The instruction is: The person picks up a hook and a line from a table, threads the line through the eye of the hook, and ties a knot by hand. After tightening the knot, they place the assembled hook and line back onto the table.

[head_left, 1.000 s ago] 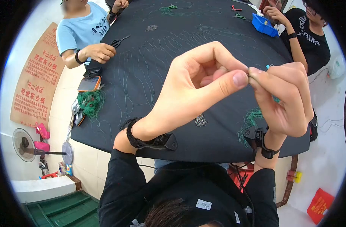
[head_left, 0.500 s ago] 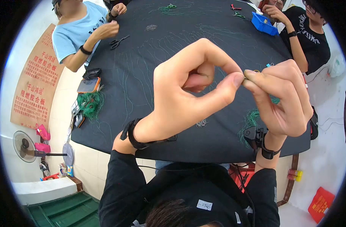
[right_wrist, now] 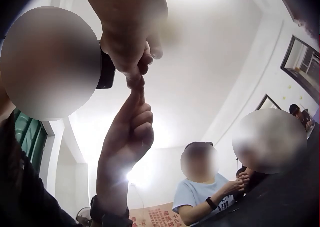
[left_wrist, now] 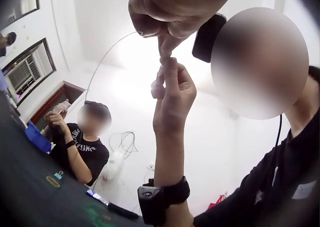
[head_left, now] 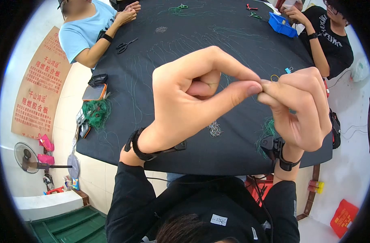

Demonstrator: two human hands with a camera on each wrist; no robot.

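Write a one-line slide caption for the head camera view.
Left hand and right hand meet at the fingertips above a dark table holding green thread and black scissors.

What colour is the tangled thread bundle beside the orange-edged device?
Mostly green; the thread bundle shows best in the head view.

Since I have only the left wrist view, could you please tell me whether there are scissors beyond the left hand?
Observer: Yes, black scissors lie on the dark table, near the person in light blue.
Operator: Thank you; what lies nearer the left wrist?
Observer: A tangled green bundle, beside an orange-edged device.
Operator: And between the forearms?
Observer: The head view shows a small silvery heap there, on the tabletop.
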